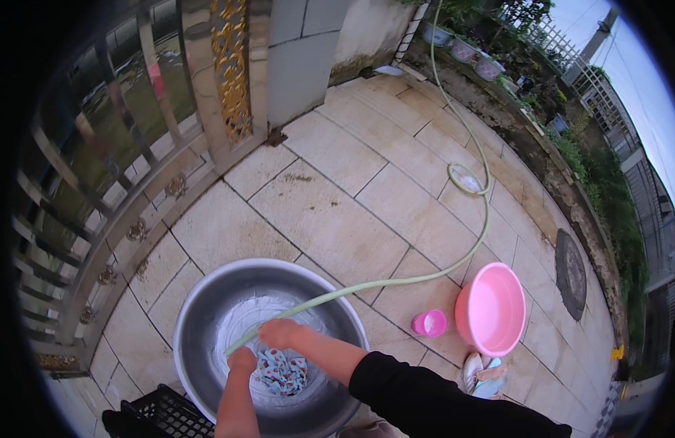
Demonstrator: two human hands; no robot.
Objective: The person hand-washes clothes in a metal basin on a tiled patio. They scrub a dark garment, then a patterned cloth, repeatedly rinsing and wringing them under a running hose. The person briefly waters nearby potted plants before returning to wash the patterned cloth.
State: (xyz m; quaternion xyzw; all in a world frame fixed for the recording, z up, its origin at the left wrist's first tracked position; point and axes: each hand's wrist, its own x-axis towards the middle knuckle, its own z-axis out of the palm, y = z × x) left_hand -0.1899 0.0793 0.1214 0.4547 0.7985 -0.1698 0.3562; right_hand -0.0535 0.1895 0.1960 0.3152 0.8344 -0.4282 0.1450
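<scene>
A large metal basin (198, 306) stands on the paving in front of me. My right hand (278, 333) is closed around a pale green hose (359, 286) that crosses the basin's far rim. Close to the hose's end is my left hand (242, 359), its fingers mostly hidden, so its grip cannot be made out. Beside both hands, a crumpled light blue patterned cloth (282, 373) lies on the basin's bottom. Whether water runs from the hose is not clear.
To the right stand a pink plastic basin (493, 312), a small pink cup (429, 323) and shoes (482, 375). A black plastic crate (173, 413) sits at lower left. A metal gate (151, 164) borders the left. The hose loops across the tiles towards potted plants (463, 50).
</scene>
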